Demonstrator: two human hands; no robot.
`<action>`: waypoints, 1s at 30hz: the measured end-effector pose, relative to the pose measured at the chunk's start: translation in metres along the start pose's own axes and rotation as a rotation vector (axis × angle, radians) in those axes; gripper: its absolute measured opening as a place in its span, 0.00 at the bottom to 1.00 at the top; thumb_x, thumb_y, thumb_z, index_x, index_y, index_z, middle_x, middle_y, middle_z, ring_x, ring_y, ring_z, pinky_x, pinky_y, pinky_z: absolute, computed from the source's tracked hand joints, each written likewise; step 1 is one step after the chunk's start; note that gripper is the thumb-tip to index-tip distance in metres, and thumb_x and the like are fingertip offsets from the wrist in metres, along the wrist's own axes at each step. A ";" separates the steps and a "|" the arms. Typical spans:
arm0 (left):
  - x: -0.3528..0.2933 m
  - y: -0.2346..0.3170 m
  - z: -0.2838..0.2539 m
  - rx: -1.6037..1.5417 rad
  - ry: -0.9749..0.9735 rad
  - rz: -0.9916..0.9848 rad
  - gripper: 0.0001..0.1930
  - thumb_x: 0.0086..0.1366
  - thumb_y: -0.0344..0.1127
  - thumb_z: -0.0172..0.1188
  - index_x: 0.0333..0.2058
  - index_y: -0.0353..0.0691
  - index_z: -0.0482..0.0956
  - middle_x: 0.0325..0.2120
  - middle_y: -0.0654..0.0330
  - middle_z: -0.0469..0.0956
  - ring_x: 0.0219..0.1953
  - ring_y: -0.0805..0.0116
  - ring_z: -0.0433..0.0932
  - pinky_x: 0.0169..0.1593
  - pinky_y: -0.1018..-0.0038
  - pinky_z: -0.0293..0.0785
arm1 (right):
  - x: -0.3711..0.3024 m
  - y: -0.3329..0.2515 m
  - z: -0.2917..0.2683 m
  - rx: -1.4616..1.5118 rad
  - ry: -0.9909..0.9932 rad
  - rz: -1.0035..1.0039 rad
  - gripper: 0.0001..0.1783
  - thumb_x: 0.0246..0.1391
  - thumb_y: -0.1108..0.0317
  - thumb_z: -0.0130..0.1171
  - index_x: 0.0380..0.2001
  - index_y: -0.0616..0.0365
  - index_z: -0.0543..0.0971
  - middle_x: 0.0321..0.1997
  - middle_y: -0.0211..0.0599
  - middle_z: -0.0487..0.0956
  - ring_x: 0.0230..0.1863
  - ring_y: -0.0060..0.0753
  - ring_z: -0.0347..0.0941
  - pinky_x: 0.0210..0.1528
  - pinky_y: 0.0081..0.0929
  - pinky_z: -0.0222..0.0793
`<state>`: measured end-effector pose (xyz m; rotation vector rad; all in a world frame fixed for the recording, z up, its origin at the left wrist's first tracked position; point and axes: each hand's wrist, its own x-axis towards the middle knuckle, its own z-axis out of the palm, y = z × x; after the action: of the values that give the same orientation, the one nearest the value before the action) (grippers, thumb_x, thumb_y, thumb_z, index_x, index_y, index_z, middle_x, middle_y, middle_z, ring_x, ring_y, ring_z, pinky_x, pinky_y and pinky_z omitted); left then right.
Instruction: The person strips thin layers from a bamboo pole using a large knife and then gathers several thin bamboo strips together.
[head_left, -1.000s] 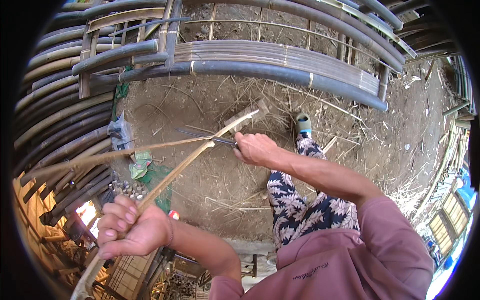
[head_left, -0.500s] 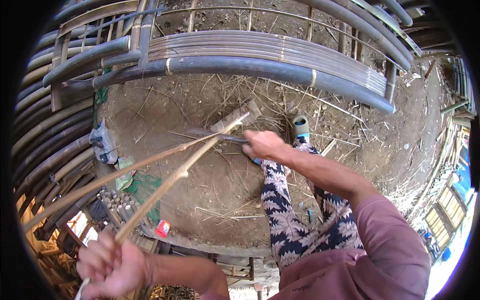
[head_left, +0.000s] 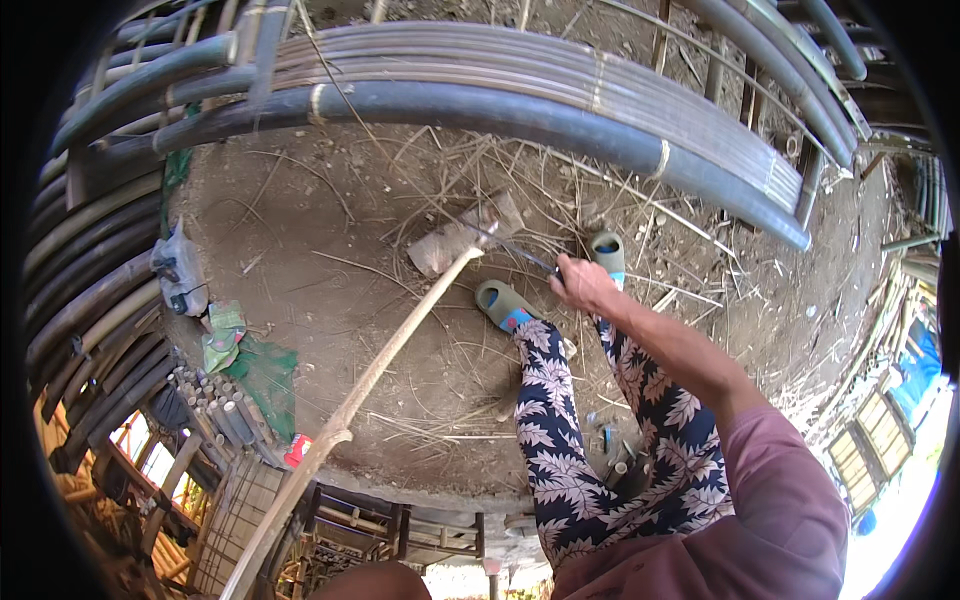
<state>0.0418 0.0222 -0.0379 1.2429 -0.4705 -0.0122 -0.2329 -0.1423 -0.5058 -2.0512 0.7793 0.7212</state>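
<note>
My right hand (head_left: 583,283) is closed round the handle of a long-bladed knife (head_left: 525,254). Its dark blade reaches left over a wooden block (head_left: 437,252) on the dirt floor. A long pale bamboo pole (head_left: 385,360), with a knobby node low on its length, slants up from the lower left. Its cut tip overlaps the block's near edge, just below the blade; I cannot tell whether they touch. My left hand is out of the picture; only a bit of that arm shows at the lower edge.
A dark bamboo bench (head_left: 480,108) spans the far side. Thin bamboo strips litter the floor round my sandals (head_left: 500,303). Stacked poles (head_left: 95,265), a plastic bag (head_left: 180,270), green netting (head_left: 265,380) and a red container (head_left: 297,450) stand or lie at left.
The long strip that branched left from the pole is gone from there. My right hand and the knife have moved right, off the pole. My left hand has left the view.
</note>
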 end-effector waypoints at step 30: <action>-0.031 0.058 0.030 0.235 0.183 0.460 0.31 0.68 0.67 0.29 0.19 0.48 0.61 0.20 0.69 0.55 0.19 0.74 0.56 0.24 0.76 0.55 | -0.211 -0.302 -0.165 0.225 -0.132 -0.576 0.18 0.60 0.55 0.50 0.35 0.63 0.67 0.28 0.55 0.77 0.25 0.57 0.75 0.29 0.47 0.74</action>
<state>-0.0103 0.0224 0.0113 1.3249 -0.6000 0.5561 -0.1129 -0.0771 -0.1258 -1.8653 0.1607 0.4118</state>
